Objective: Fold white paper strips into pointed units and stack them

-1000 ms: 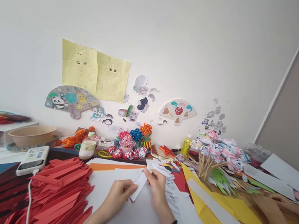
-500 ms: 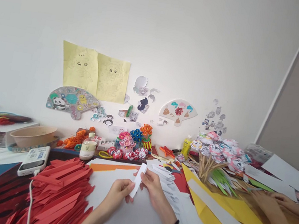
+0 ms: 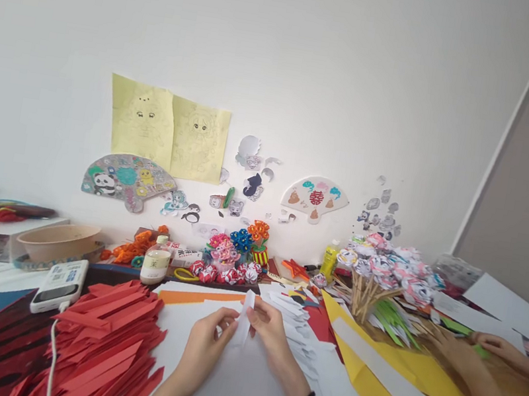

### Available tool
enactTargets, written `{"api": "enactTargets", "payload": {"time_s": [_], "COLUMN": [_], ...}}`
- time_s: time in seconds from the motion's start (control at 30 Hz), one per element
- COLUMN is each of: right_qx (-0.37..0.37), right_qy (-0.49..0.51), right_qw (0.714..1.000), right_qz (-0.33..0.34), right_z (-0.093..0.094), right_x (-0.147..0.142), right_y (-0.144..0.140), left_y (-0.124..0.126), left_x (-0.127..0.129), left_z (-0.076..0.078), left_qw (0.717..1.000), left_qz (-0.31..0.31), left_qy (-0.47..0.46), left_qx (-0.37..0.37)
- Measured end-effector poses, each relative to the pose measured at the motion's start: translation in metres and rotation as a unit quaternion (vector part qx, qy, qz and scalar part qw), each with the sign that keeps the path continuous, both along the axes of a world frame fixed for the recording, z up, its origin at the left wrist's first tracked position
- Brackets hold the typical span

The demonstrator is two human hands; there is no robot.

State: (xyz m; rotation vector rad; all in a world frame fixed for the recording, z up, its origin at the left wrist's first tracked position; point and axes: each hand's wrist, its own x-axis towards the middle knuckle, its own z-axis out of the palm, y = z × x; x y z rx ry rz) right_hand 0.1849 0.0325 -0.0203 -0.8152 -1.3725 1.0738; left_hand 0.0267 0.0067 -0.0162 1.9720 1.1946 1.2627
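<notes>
While held upright above the white sheets (image 3: 220, 378), a white paper strip (image 3: 244, 318) is pinched between left hand (image 3: 205, 344) and right hand (image 3: 269, 333), fingertips closed on its edges. Risk noted: strip could be creased crooked or torn if pulled unevenly. Both wrists are raised, palms turned inward. Red strips (image 3: 105, 347) lie just left.

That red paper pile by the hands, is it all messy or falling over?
Yes. The red paper strips lie in a loose, fanned heap, pointing different ways, and a white cable runs across them. Nothing looks torn. Both hands hold a white paper strip beside it.
</notes>
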Motion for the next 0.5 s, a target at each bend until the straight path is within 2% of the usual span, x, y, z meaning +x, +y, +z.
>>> {"api": "enactTargets", "payload": {"time_s": [0.17,0.5], "right_qx": [-0.008,0.023], "right_qy": [-0.014,-0.068], "right_qw": [1.000,0.997], "right_qz": [0.015,-0.012], "right_z": [0.0048,0.0003], "right_x": [-0.0006,-0.0023], "right_y": [-0.0054,-0.0002], "left_y": [-0.0018,-0.0066], "left_x": [-0.0013,0.0041], "left_z": [0.0005,0.0005], "left_qw": [0.998,0.997], "left_qz": [0.052,0.050], "left_qy": [0.015,0.053], "left_qx": [0.011,0.018]}}
